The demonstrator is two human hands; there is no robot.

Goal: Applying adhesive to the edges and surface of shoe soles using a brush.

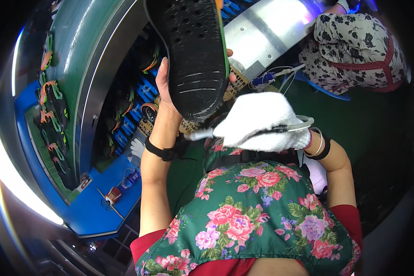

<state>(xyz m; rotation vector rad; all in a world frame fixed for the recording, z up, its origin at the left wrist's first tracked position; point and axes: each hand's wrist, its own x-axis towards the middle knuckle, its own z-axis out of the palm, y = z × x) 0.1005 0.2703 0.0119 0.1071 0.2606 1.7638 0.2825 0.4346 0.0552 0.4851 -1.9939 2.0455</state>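
Observation:
My left hand [167,94] holds up a black sandal [195,69], its thumb along one edge and its fingertips showing past the other. The sandal's broad face is turned toward me, with small round marks in its upper part and pale ribs near its lower, rounded end. My right hand [264,124] wears a white glove and is closed around a slim tool [200,135] with a pale grey tip pointing left at my left wrist. A grey hose [303,123] loops over the glove. The glove hides the tool's middle and most of the fingers.
A curved green and metal machine [85,69] stands at left, beside a conveyor bearing colourful sandals [53,99]. A blue ledge [96,207] holds a small red container [112,195] and a bottle [132,178]. Another person [354,50] in patterned clothing sits at far right.

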